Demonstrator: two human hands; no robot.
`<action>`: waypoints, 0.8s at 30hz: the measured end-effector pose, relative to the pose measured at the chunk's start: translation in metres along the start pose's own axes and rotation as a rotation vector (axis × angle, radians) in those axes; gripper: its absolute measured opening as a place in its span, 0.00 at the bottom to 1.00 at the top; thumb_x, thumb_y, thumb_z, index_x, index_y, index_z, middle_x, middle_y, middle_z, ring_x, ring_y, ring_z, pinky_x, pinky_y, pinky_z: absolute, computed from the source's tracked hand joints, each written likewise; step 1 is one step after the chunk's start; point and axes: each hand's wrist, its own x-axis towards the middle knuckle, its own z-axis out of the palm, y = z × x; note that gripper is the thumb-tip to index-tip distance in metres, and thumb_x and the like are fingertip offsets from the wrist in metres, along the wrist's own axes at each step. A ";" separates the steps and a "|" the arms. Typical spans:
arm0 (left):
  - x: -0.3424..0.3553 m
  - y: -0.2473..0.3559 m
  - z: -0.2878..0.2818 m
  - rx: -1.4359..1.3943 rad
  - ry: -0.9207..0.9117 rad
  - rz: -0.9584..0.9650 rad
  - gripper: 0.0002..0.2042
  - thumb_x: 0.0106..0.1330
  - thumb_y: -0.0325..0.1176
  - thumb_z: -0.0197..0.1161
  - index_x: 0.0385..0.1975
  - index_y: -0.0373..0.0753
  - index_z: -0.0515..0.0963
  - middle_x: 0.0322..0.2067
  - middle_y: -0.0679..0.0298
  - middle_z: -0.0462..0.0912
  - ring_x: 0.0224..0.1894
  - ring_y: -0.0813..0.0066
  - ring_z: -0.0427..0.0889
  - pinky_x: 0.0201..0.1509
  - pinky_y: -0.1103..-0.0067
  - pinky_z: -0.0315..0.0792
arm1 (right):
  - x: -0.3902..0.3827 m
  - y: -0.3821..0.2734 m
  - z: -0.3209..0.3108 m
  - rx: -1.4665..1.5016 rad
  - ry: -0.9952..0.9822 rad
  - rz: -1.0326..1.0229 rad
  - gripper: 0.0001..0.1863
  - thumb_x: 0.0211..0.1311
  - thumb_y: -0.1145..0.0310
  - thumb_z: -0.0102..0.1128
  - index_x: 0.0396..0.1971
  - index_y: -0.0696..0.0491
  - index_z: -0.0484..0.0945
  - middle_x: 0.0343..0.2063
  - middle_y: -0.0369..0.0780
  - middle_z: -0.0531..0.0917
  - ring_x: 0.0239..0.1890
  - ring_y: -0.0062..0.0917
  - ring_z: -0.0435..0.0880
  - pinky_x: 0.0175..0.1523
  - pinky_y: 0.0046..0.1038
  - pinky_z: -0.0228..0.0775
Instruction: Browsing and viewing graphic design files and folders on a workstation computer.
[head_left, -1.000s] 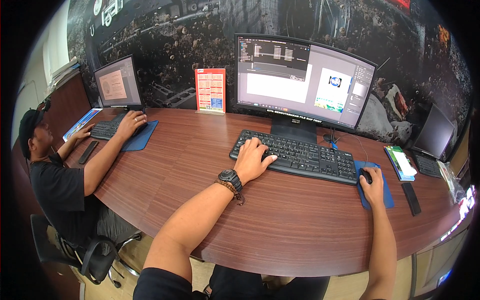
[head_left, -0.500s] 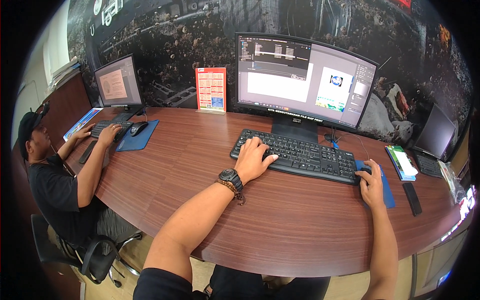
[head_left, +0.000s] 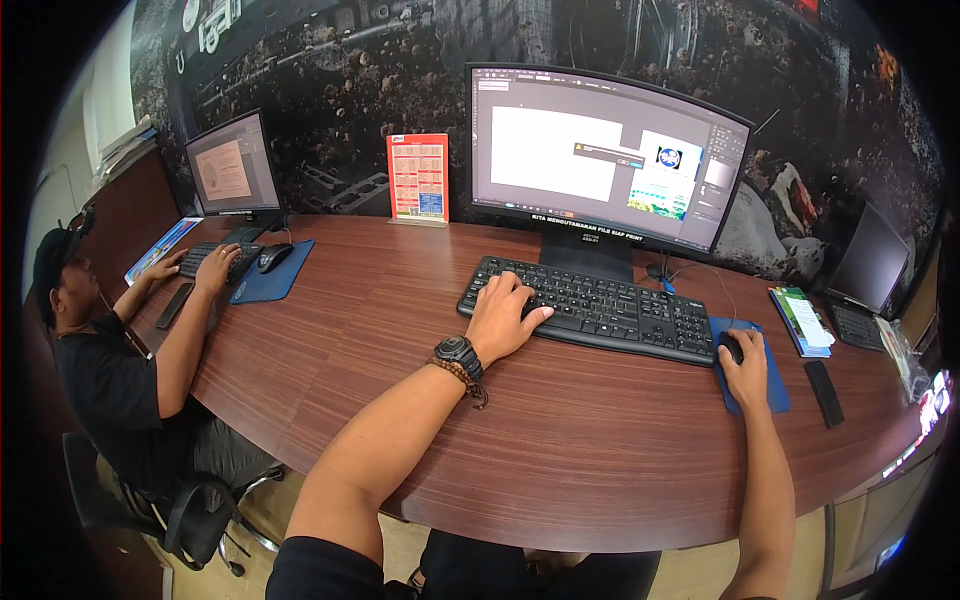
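Observation:
My left hand (head_left: pixel 503 318) lies over the left end of a black keyboard (head_left: pixel 625 314), fingers stretched over the keys and thumb pointing right. A dark watch (head_left: pixel 459 352) and a beaded bracelet (head_left: pixel 463 379) circle that wrist. Off the keyboard's right end, my right hand (head_left: pixel 747 372) is curved around a black computer mouse (head_left: pixel 731 347) on a blue mouse pad (head_left: pixel 776 388). Behind the keyboard stands a wide curved monitor (head_left: pixel 556 150); its screen shows a white page, a colourful design and a small dark message box.
A co-worker (head_left: pixel 110 390) sits at the left, both hands at another keyboard (head_left: pixel 225 262) before a smaller monitor (head_left: pixel 232 170). A red-bordered card stand (head_left: pixel 419 180) stands at the back of the wooden desk (head_left: pixel 400 310). Right of my mouse lie a black phone (head_left: pixel 824 393) and booklets (head_left: pixel 800 322).
On the monitor, the dark file window is replaced by a small message box. My right hand has shifted slightly right and down with the mouse. My left hand stays on the keys.

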 end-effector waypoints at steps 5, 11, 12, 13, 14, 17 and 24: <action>-0.002 -0.001 -0.002 0.003 0.010 0.006 0.22 0.66 0.47 0.66 0.45 0.30 0.82 0.44 0.55 0.75 0.49 0.56 0.73 0.57 0.65 0.68 | -0.002 -0.016 0.000 -0.085 0.057 -0.089 0.19 0.57 0.65 0.66 0.48 0.55 0.81 0.53 0.49 0.75 0.59 0.45 0.74 0.62 0.40 0.67; 0.000 0.000 -0.001 0.008 0.005 0.007 0.22 0.66 0.47 0.66 0.45 0.30 0.82 0.44 0.55 0.75 0.49 0.56 0.73 0.57 0.65 0.68 | 0.002 -0.009 0.002 -0.035 0.010 -0.067 0.17 0.57 0.67 0.65 0.47 0.53 0.82 0.53 0.48 0.75 0.58 0.45 0.74 0.62 0.40 0.67; -0.001 0.000 -0.001 0.006 0.007 0.009 0.22 0.66 0.47 0.66 0.45 0.30 0.82 0.44 0.55 0.75 0.49 0.56 0.73 0.57 0.65 0.68 | 0.000 -0.010 0.002 -0.035 0.009 -0.066 0.17 0.57 0.67 0.65 0.47 0.53 0.82 0.53 0.48 0.75 0.58 0.45 0.74 0.62 0.40 0.67; -0.001 -0.001 -0.001 0.003 0.009 0.011 0.22 0.66 0.47 0.66 0.45 0.30 0.82 0.44 0.55 0.75 0.49 0.57 0.73 0.57 0.65 0.68 | -0.001 -0.011 0.002 -0.015 0.023 -0.033 0.17 0.56 0.68 0.64 0.46 0.54 0.82 0.52 0.48 0.76 0.57 0.45 0.75 0.62 0.39 0.67; -0.001 -0.001 -0.001 0.003 0.009 0.011 0.22 0.66 0.47 0.66 0.45 0.30 0.82 0.44 0.55 0.75 0.49 0.57 0.73 0.57 0.65 0.68 | -0.001 -0.011 0.001 0.004 0.038 0.000 0.16 0.56 0.69 0.64 0.46 0.55 0.82 0.51 0.47 0.76 0.56 0.44 0.76 0.61 0.39 0.68; -0.001 0.000 -0.001 0.009 0.010 0.015 0.22 0.66 0.47 0.67 0.45 0.30 0.82 0.44 0.55 0.75 0.49 0.57 0.73 0.57 0.65 0.68 | 0.000 -0.001 0.003 -0.031 0.017 0.009 0.15 0.57 0.70 0.63 0.45 0.56 0.81 0.50 0.47 0.76 0.53 0.44 0.77 0.59 0.39 0.69; -0.001 0.000 0.000 0.001 -0.001 0.000 0.22 0.66 0.46 0.67 0.45 0.30 0.82 0.44 0.55 0.75 0.50 0.57 0.73 0.57 0.65 0.68 | -0.001 0.004 0.004 -0.070 0.077 0.028 0.17 0.55 0.69 0.62 0.45 0.57 0.81 0.47 0.47 0.77 0.52 0.44 0.78 0.58 0.39 0.70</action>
